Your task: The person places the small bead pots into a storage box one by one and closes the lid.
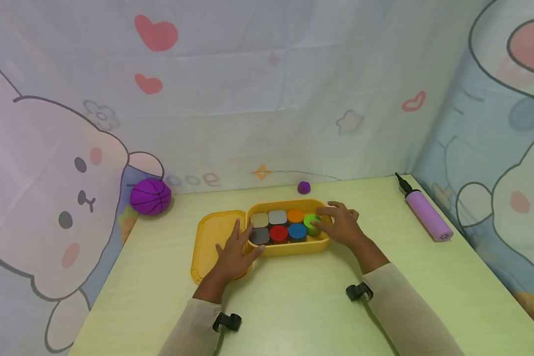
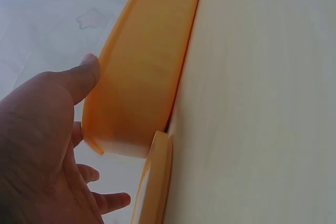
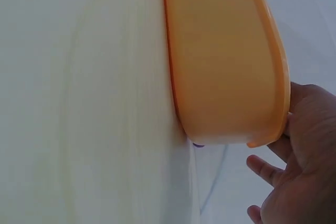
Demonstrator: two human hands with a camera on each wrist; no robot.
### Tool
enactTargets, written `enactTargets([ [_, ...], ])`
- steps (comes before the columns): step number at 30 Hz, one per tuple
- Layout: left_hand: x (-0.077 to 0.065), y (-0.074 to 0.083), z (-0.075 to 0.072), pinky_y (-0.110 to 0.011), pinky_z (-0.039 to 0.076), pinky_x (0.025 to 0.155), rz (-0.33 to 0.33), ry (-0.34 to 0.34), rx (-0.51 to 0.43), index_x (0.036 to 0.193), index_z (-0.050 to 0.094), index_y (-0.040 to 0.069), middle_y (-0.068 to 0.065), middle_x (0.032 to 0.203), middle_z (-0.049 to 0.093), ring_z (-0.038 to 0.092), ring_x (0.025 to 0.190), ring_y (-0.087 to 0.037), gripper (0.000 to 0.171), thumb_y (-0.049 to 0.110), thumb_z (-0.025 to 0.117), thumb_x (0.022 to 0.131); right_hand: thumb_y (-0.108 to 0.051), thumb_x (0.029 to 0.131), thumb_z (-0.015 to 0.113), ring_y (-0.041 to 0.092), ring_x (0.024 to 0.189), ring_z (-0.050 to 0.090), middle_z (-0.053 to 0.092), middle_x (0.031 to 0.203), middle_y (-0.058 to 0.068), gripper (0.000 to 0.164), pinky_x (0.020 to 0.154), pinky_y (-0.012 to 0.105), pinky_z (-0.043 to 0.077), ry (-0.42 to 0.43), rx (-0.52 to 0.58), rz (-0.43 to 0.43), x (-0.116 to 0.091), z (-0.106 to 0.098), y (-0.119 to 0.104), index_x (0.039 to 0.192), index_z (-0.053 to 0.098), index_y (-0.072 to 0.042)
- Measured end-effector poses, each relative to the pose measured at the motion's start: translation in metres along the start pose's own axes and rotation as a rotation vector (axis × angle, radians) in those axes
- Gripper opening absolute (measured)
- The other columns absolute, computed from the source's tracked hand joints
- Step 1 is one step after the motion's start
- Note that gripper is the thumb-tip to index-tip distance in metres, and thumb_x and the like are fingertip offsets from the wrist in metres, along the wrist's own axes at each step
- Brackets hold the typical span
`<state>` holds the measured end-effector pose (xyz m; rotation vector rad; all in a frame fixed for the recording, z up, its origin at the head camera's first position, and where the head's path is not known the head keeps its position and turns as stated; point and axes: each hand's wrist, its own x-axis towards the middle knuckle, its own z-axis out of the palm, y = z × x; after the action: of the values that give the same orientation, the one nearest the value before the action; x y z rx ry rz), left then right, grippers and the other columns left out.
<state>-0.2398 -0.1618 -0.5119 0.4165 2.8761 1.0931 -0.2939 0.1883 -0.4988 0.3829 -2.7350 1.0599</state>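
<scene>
A yellow plastic box (image 1: 289,250) stands on the table, holding several small jars with coloured lids, among them red (image 1: 278,233), blue (image 1: 297,231) and orange (image 1: 295,215). Its yellow lid (image 1: 209,247) lies flat at the left. My right hand (image 1: 343,225) reaches over the box's right end; thumb and index finger pinch the green-lidded jar (image 1: 310,225). At the left end, my left hand (image 1: 233,254) spreads its fingers over the lid and the rim. In the left wrist view its thumb (image 2: 86,74) is right at the box wall.
A purple toy basketball (image 1: 151,197) sits at the back left, and a small purple object (image 1: 304,187) lies behind the box. Toward the right edge lies a lilac hand pump (image 1: 428,214) with a black nozzle. A printed cloth (image 1: 249,123) hangs behind the table.
</scene>
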Motion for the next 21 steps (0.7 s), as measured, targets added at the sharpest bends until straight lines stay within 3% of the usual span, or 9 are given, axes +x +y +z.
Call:
enactTargets([
  [6,0.0,-0.003,-0.016,-0.092,-0.011,0.118,0.002,0.028,0.02,0.177,0.02,0.029,-0.013,0.186,-0.005,0.009,0.17,-0.051,0.094,0.063,0.066,0.103,-0.035,0.105,0.075,0.041,0.158,0.041,0.062,0.159,0.014,0.047,0.117,0.077,0.016,0.071,0.115,-0.05,-0.011,-0.005,-0.009,0.14,0.074,-0.003],
  [12,0.007,-0.025,-0.043,-0.094,-0.007,0.117,-0.107,0.026,0.085,0.178,0.015,0.022,-0.019,0.184,-0.013,0.0,0.169,-0.054,0.097,0.071,0.055,0.105,-0.029,0.105,0.077,0.04,0.16,0.038,0.053,0.168,0.01,0.043,0.126,0.078,0.016,0.094,0.229,-0.062,-0.024,0.0,-0.038,0.138,0.074,-0.002],
  [16,0.012,-0.044,-0.059,-0.095,-0.006,0.116,-0.173,0.031,0.086,0.178,0.016,0.017,-0.024,0.184,-0.011,-0.001,0.169,-0.056,0.101,0.074,0.053,0.103,-0.022,0.103,0.079,0.045,0.158,0.042,0.052,0.166,0.016,0.041,0.127,0.074,0.032,0.068,0.263,-0.116,-0.034,0.006,-0.056,0.138,0.074,-0.002],
  [21,0.016,-0.068,-0.072,-0.095,-0.007,0.116,-0.205,0.065,0.029,0.177,0.019,0.013,-0.026,0.184,-0.003,-0.005,0.168,-0.058,0.102,0.076,0.052,0.104,-0.016,0.101,0.081,0.043,0.15,0.053,0.058,0.158,0.019,0.035,0.119,0.064,0.05,0.009,0.32,-0.2,-0.044,0.015,-0.072,0.133,0.076,-0.002],
])
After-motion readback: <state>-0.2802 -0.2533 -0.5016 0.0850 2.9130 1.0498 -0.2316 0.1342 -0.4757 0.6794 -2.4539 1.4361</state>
